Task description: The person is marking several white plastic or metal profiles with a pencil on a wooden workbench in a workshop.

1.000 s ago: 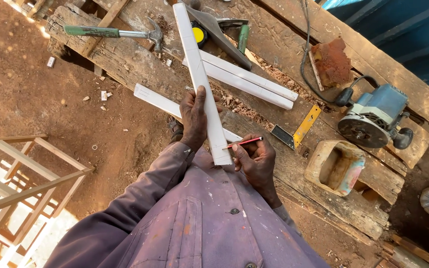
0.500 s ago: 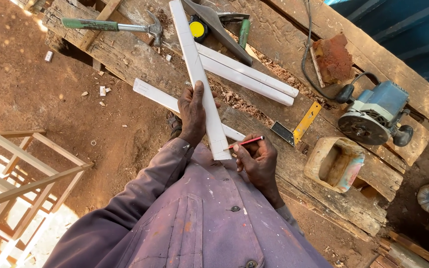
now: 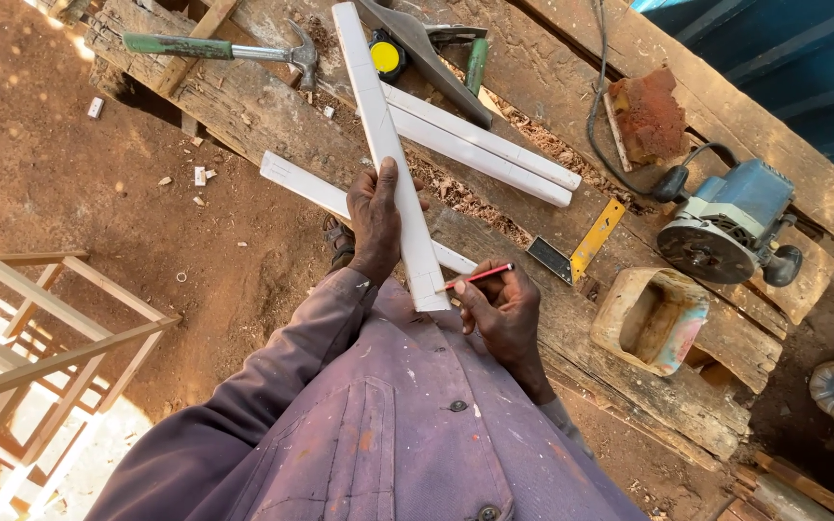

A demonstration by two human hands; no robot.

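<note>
1. Right now your left hand [image 3: 376,217] lies along the white wooden strip [image 3: 386,145], fingers wrapped over its left edge and thumb across its face, gripping it firmly.
2. That strip runs lengthwise away from you, its near end against your purple overall [image 3: 407,425] and its far end out over the plank workbench [image 3: 243,96].
3. Your right hand [image 3: 504,314] sits just to the right of the strip's near end, fingers pinched closed on a red pencil [image 3: 476,279].
4. The pencil lies crosswise to the strip's long axis, tip pointing left and touching or almost touching the strip's right edge near its end; I cannot tell which.
5. Of the two hands, the right is nearer that end; the left holds farther up the strip.
6. Beyond the strip lie two more white strips [image 3: 480,150], a hammer [image 3: 219,48], a yellow try square [image 3: 576,251] and a blue router [image 3: 726,222].
</note>
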